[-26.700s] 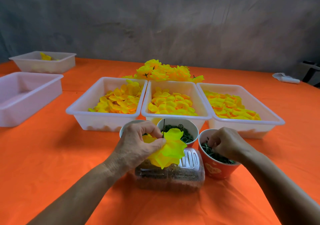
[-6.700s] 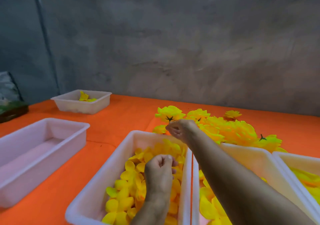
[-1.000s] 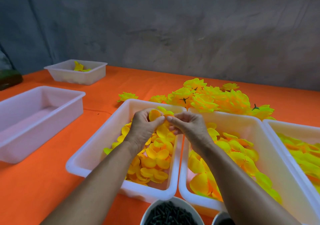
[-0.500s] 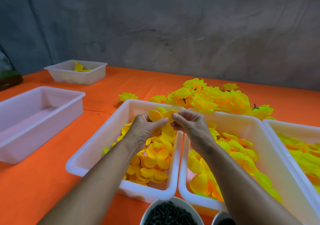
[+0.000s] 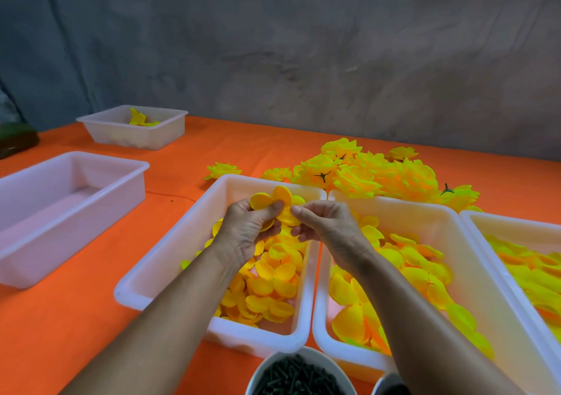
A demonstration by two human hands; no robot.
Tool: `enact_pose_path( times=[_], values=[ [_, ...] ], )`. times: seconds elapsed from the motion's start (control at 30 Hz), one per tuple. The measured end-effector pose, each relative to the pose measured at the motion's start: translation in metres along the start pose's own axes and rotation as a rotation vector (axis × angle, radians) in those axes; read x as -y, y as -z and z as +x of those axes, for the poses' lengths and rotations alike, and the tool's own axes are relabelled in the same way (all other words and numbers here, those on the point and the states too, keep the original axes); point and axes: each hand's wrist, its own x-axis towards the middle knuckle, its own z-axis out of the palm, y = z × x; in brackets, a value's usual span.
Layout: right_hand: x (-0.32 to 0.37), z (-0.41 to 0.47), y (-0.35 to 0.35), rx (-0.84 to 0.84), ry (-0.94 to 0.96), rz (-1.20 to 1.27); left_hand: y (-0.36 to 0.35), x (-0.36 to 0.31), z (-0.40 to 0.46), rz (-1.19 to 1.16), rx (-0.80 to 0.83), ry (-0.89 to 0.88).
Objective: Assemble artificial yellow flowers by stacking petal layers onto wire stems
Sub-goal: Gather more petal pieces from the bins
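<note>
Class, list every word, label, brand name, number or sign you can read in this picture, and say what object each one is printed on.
None: no readable text appears anywhere in this view.
The white tubs, the orange tablecloth, the yellow petal layers, the finished flowers and the cup of dark stems carry no visible print.
The dark object at the far left edge is too cut off to tell.
</note>
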Motion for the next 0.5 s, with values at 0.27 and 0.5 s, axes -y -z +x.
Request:
enact_pose_path(
  times=[0.27,0.5],
  values=[
    [0.0006,-0.0005,0.0008,-0.093,0.038,-0.073,0.0005,0.0014,-0.0004,0.04,-0.028,-0.114],
    [-0.0037,0.0006,0.0009,-0.174,0.082,-0.134,0.0001,0.0025,-0.0044,0.15,-0.051,-0.23]
  ],
)
